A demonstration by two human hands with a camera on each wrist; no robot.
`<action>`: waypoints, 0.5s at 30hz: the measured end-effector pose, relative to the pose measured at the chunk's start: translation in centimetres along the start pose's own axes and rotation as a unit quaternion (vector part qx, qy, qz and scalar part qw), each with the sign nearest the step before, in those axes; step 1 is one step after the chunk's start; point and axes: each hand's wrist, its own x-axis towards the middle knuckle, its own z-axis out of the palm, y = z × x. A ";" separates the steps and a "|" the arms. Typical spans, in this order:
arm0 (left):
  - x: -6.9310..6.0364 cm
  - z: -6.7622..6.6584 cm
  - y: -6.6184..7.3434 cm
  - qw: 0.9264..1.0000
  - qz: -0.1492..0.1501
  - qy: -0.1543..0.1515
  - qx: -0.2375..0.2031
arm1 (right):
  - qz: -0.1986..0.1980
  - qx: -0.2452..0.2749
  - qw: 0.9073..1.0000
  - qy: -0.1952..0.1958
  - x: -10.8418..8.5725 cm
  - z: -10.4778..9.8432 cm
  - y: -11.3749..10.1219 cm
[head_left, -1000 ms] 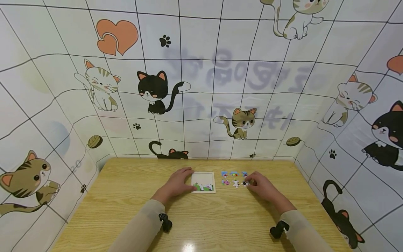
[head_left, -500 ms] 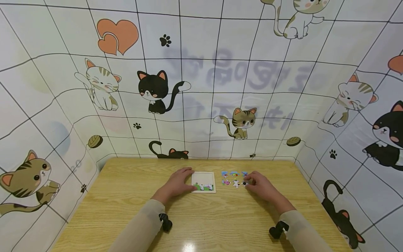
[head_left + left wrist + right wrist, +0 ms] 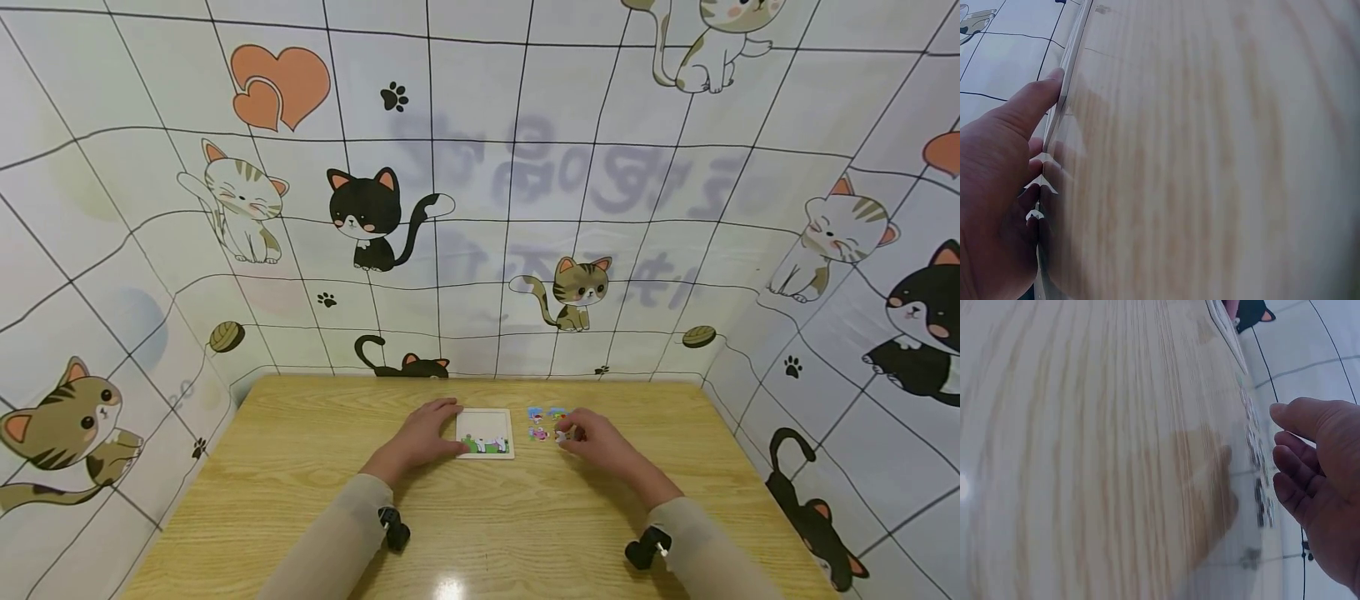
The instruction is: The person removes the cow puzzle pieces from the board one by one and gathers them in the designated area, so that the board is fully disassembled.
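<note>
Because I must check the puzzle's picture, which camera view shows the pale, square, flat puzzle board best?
The head view: it shows the puzzle board from above, with its colourful lower strip. The left wrist view shows it only edge-on, beside the left hand; the right wrist view, only part of its edge near the frame's top.

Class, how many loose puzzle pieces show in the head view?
4 visible: far row, a left piece and a right piece; near row, a pink piece and a pale piece by the right hand, which may hide others.
</note>
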 end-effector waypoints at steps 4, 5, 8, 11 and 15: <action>0.0 0.0 0.0 1.000 0.000 0.000 0.000 | -0.025 0.005 1.000 -0.014 0.9 1.1 -1.1; -0.2 -0.2 0.4 1.000 -0.005 -0.004 -0.002 | -0.030 0.010 0.999 -0.017 1.1 1.4 -1.5; -0.2 -0.3 0.4 1.000 -0.006 -0.005 0.004 | -0.042 0.027 0.998 -0.031 1.8 2.2 -2.6; -0.2 -0.3 0.4 1.000 -0.008 -0.006 0.012 | -0.044 0.041 0.997 -0.050 2.5 3.0 -3.8; -0.1 -0.1 0.3 1.000 -0.008 -0.007 0.019 | -0.046 0.042 0.995 -0.075 3.6 4.1 -5.3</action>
